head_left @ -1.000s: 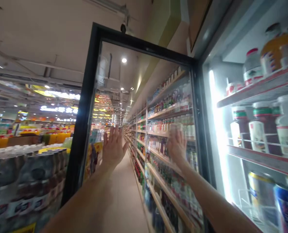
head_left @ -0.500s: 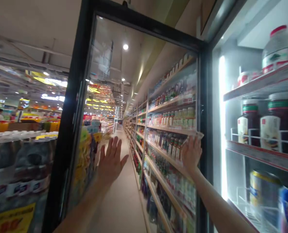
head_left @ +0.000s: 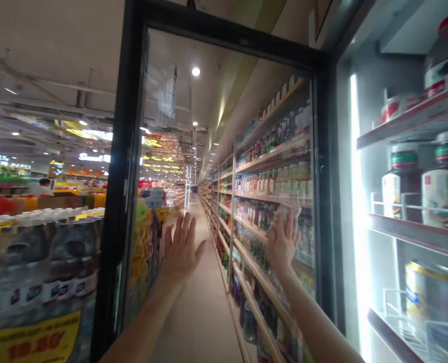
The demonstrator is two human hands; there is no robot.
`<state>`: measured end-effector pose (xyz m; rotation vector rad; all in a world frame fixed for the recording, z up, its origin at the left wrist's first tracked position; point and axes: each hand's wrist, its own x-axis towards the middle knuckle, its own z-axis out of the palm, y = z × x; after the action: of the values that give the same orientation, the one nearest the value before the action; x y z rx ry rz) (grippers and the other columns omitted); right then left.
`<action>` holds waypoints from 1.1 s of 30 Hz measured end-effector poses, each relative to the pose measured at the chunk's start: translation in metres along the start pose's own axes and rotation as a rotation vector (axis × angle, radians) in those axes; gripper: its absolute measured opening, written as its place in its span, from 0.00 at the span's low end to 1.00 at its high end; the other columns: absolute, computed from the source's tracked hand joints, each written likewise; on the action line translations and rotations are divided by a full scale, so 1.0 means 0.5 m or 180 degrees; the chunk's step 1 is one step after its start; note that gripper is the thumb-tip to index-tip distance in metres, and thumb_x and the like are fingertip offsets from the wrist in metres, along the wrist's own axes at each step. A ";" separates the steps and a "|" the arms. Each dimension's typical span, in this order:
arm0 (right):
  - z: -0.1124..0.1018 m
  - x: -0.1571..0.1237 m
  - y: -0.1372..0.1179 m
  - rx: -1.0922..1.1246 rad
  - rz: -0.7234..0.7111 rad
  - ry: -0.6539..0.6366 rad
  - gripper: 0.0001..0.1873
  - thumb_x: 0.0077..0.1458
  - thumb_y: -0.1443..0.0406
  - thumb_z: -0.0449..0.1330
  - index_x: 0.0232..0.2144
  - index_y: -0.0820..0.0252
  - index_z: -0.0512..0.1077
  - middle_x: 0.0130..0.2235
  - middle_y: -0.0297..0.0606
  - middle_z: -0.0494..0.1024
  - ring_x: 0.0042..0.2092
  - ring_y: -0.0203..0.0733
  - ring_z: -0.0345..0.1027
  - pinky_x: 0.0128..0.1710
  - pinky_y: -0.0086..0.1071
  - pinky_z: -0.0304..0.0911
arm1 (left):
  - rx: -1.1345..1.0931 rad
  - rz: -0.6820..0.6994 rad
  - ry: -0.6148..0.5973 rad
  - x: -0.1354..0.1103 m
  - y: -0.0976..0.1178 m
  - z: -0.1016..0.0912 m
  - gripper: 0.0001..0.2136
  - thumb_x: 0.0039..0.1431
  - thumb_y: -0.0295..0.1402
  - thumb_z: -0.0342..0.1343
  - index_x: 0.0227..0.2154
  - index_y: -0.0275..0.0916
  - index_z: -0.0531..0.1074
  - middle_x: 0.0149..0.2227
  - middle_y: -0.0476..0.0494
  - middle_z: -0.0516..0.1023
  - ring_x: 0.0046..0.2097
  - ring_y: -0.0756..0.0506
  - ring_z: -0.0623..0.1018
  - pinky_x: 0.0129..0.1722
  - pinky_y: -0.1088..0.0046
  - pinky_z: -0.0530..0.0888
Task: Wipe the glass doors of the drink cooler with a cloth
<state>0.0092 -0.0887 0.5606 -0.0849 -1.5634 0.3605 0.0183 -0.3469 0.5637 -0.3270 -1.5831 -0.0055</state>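
The cooler's glass door [head_left: 122,131] stands open in front of me, with a black frame around a clear pane. My left hand [head_left: 179,248] lies flat against the pane, fingers spread, holding nothing. With its palm turned to the same pane, my right hand [head_left: 281,243] presses a pale, thin cloth [head_left: 294,209] to the glass. Part of the cloth sticks out above the fingertips; the rest is hidden under the hand.
To the right is the lit cooler, with dark bottles [head_left: 439,194] on wire-fronted shelves and a large can [head_left: 430,292] below. Shrink-wrapped bottles [head_left: 57,252] with a yellow price sign [head_left: 35,339] stand at left. Through the glass show an aisle [head_left: 197,322] and stocked shelves.
My right hand has slid left across the pane with the cloth, away from the hinge-side frame. My left hand stays flat on the glass; the view has shifted slightly.
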 end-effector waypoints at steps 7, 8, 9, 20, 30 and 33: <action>-0.004 -0.054 -0.174 0.0570 -0.2077 -0.0748 0.26 0.57 0.64 0.51 0.59 0.48 0.61 0.62 0.35 0.61 0.67 0.46 0.39 0.64 0.50 0.36 | 0.0121 0.0063 0.0028 0.001 -0.003 -0.004 0.35 0.61 0.41 0.48 0.65 0.34 0.40 0.64 0.32 0.54 0.66 0.37 0.52 0.63 0.53 0.50; -0.005 -0.051 -0.157 0.0524 -0.2019 -0.0701 0.25 0.57 0.64 0.51 0.58 0.47 0.61 0.62 0.35 0.62 0.67 0.46 0.40 0.64 0.50 0.36 | 0.0104 0.0067 0.0027 0.000 -0.003 -0.004 0.35 0.61 0.41 0.48 0.65 0.34 0.40 0.64 0.32 0.54 0.66 0.37 0.52 0.63 0.53 0.50; -0.007 -0.044 -0.124 0.0428 -0.1802 -0.0626 0.25 0.58 0.64 0.50 0.58 0.47 0.62 0.62 0.36 0.62 0.66 0.46 0.41 0.63 0.51 0.37 | 0.0083 0.0076 0.0023 0.000 -0.003 -0.006 0.34 0.61 0.40 0.48 0.65 0.35 0.40 0.64 0.32 0.53 0.66 0.37 0.52 0.63 0.53 0.50; -0.020 -0.080 -0.040 0.0254 -0.1168 -0.0517 0.25 0.58 0.67 0.48 0.58 0.52 0.62 0.63 0.43 0.58 0.67 0.51 0.39 0.61 0.54 0.44 | -0.0050 0.0057 0.0065 -0.001 -0.005 -0.007 0.35 0.60 0.39 0.48 0.65 0.38 0.37 0.65 0.34 0.51 0.66 0.37 0.51 0.63 0.51 0.50; -0.024 -0.062 0.149 -0.0200 0.0455 0.0078 0.28 0.60 0.64 0.44 0.62 0.59 0.54 0.63 0.54 0.55 0.65 0.60 0.43 0.54 0.60 0.52 | -0.0096 0.0028 0.0068 0.005 0.003 -0.015 0.35 0.61 0.39 0.48 0.65 0.38 0.37 0.65 0.35 0.51 0.67 0.38 0.50 0.64 0.52 0.48; -0.021 -0.116 0.044 0.0033 -0.0543 -0.0265 0.27 0.58 0.67 0.47 0.61 0.54 0.57 0.64 0.48 0.55 0.67 0.55 0.38 0.58 0.56 0.49 | -0.0110 0.0043 0.0055 0.004 0.003 -0.016 0.35 0.61 0.39 0.48 0.65 0.38 0.36 0.65 0.34 0.51 0.67 0.38 0.49 0.64 0.52 0.48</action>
<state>0.0177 -0.0824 0.4985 0.0722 -1.6378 0.2403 0.0264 -0.3467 0.5659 -0.3638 -1.5651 -0.0253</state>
